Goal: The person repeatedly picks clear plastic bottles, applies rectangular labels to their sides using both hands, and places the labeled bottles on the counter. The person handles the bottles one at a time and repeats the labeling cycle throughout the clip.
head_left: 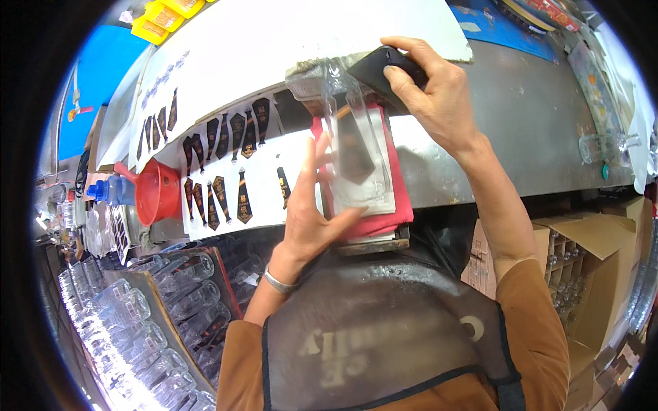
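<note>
A clear glass bottle (381, 164) lies on a folded white cloth (373, 205), its neck pointing away from me. A dark tie-shaped decal (355, 151) with an orange stripe shows on its body. Under the white cloth is a red cloth (399, 181). My left hand (312, 216), a little blurred, is beside the bottle's left side with fingers spread; whether they touch the glass I cannot tell. Above and right of the neck, my right hand (439, 92) grips a flat black block (389, 67) between thumb and fingers.
White sheets with several tie-shaped decals (241, 195) lie to the left, near a red plastic dipper (156, 192) and a blue-capped bottle (113, 190). Several clear bottles (147, 329) stand in crates at lower left. A cardboard box (596, 240) with dividers is at right.
</note>
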The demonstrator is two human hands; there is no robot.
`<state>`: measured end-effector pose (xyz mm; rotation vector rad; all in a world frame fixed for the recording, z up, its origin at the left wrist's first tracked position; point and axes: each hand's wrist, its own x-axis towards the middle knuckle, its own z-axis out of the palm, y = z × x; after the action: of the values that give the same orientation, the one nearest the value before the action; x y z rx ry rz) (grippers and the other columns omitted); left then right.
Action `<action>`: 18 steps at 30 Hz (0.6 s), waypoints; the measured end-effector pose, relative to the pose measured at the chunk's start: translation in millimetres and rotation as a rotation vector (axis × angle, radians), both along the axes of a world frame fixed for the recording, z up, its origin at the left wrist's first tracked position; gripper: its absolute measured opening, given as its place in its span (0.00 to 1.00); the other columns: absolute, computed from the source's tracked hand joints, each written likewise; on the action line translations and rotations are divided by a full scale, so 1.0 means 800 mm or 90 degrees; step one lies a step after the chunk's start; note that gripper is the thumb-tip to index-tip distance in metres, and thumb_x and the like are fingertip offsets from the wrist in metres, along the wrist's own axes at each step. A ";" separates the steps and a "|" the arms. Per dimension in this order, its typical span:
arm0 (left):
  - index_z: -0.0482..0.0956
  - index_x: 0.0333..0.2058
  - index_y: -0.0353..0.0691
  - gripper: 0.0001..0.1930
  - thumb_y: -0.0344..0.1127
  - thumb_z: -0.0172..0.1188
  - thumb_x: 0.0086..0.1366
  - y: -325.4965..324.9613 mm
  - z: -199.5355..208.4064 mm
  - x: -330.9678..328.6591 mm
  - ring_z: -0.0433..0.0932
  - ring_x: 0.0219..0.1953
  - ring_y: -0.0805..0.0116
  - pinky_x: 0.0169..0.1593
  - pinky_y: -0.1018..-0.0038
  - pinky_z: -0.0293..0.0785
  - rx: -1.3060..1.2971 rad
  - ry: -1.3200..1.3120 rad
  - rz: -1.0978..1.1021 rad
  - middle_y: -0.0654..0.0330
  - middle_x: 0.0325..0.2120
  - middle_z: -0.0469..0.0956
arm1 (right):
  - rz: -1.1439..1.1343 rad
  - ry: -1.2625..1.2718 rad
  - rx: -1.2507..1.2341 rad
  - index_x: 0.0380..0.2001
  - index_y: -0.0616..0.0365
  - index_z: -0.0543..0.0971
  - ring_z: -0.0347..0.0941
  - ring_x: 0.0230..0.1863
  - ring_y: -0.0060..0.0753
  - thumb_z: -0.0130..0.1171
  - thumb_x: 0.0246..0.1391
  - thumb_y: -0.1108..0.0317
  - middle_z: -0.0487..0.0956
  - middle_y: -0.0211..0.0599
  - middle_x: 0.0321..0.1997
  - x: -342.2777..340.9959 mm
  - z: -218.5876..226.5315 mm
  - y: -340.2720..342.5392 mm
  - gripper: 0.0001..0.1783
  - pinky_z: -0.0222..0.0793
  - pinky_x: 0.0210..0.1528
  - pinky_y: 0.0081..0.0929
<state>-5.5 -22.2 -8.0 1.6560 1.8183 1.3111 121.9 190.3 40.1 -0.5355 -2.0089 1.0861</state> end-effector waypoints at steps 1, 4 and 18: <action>0.44 0.72 0.30 0.59 0.25 0.75 0.47 0.001 0.001 0.001 0.72 0.62 0.51 0.54 0.65 0.77 0.020 0.009 0.003 0.42 0.69 0.59 | 0.000 0.022 -0.002 0.49 0.59 0.79 0.82 0.30 0.43 0.59 0.56 0.67 0.83 0.49 0.31 -0.003 0.003 0.000 0.17 0.76 0.37 0.31; 0.46 0.72 0.31 0.59 0.29 0.78 0.47 0.000 0.002 -0.001 0.71 0.63 0.50 0.58 0.62 0.74 -0.008 -0.005 -0.004 0.43 0.69 0.59 | -0.016 -0.024 0.008 0.55 0.53 0.79 0.74 0.33 0.17 0.60 0.61 0.67 0.81 0.31 0.33 -0.002 -0.009 0.000 0.19 0.73 0.36 0.18; 0.81 0.39 0.32 0.29 0.60 0.56 0.69 0.122 0.036 -0.049 0.78 0.30 0.78 0.31 0.82 0.63 -0.259 -0.287 0.163 0.57 0.30 0.84 | 0.102 0.107 -0.599 0.43 0.62 0.81 0.77 0.35 0.17 0.51 0.67 0.64 0.82 0.30 0.36 0.019 -0.039 -0.007 0.14 0.73 0.39 0.16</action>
<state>-44.4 75.7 20.5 0.8593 1.8866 1.1852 137.5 185.0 9.0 -0.7139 -1.3154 2.0980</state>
